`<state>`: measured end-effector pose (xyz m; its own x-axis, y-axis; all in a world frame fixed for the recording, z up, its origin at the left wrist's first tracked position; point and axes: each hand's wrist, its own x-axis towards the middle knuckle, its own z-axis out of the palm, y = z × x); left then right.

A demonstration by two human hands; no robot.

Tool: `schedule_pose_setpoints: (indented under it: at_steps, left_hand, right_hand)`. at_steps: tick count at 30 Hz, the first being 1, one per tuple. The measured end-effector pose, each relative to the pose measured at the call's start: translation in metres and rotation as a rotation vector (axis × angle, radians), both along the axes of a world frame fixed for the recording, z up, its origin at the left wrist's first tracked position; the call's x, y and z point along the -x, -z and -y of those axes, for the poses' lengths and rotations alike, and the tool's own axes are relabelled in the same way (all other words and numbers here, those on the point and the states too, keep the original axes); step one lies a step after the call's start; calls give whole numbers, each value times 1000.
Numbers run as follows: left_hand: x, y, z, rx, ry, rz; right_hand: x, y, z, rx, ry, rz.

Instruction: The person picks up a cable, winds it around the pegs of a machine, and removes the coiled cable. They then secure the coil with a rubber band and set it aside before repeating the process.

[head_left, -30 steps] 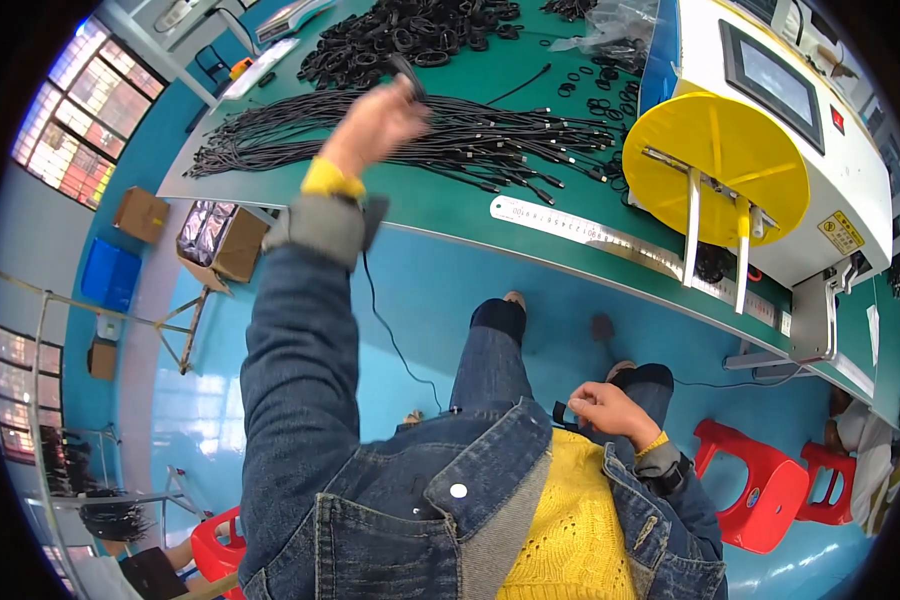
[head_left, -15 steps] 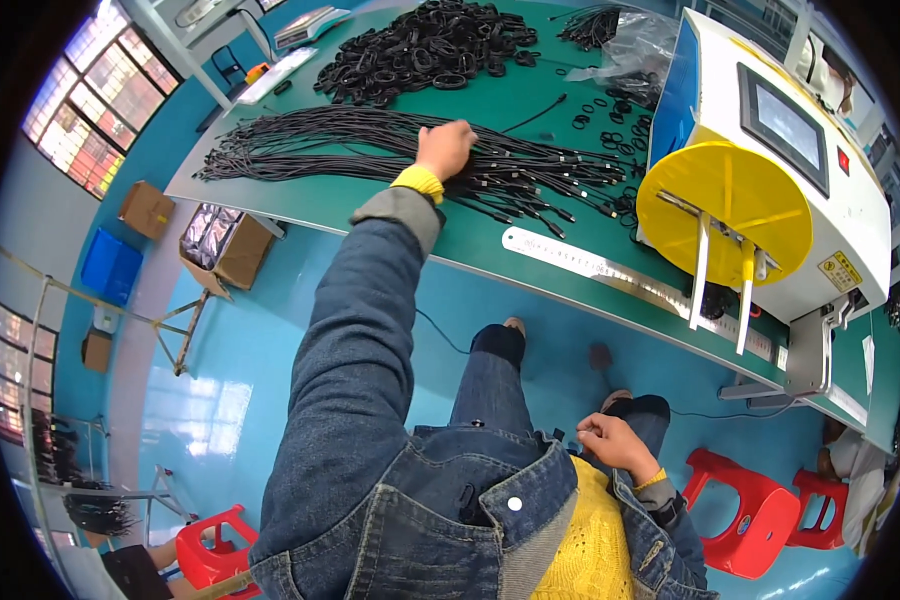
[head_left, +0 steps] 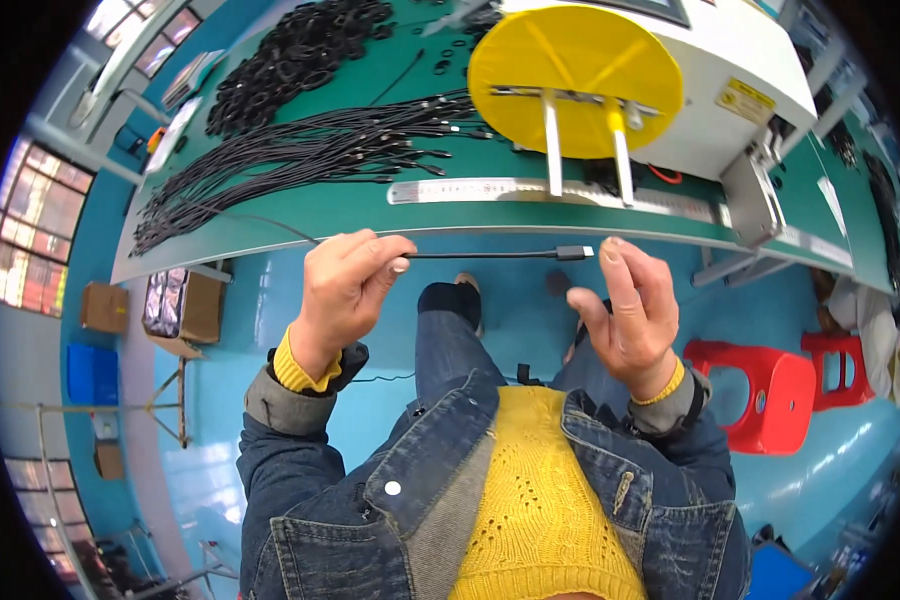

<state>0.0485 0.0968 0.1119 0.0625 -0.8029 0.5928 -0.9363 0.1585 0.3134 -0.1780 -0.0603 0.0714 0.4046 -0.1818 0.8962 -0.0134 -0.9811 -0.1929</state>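
My left hand [head_left: 348, 285] pinches a black cable [head_left: 480, 255] between thumb and fingers, in front of the table edge. From that pinch the cable's end sticks out to the right, its plug [head_left: 572, 253] showing a bare metal tip. The rest of the cable trails left toward a heap of loose black cables [head_left: 300, 155] on the table. My right hand [head_left: 630, 310] hangs just right of the plug, thumb and fingers apart and nothing between them.
A white machine [head_left: 730, 60] with a yellow disc [head_left: 575, 60] and two prongs stands on the green table [head_left: 350, 200]. A steel ruler [head_left: 450, 190] lies along the front edge. Coiled black cables [head_left: 295, 60] are piled at the back left. Red stools [head_left: 765, 395] stand at the right.
My left hand has left the cable heap and come back toward me with one cable. My right hand has risen from my lap to beside its plug. The view has shifted right.
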Motion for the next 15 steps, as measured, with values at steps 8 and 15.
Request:
schedule_pose_setpoints:
  at_steps: [8, 15]
  left_hand:
    - [45, -15, 43, -74, 193, -239]
    - [51, -19, 108, 57, 75, -322]
  right_hand:
    - [26, -2, 30, 22, 114, -112]
    - [10, -14, 65, 49, 319, -122]
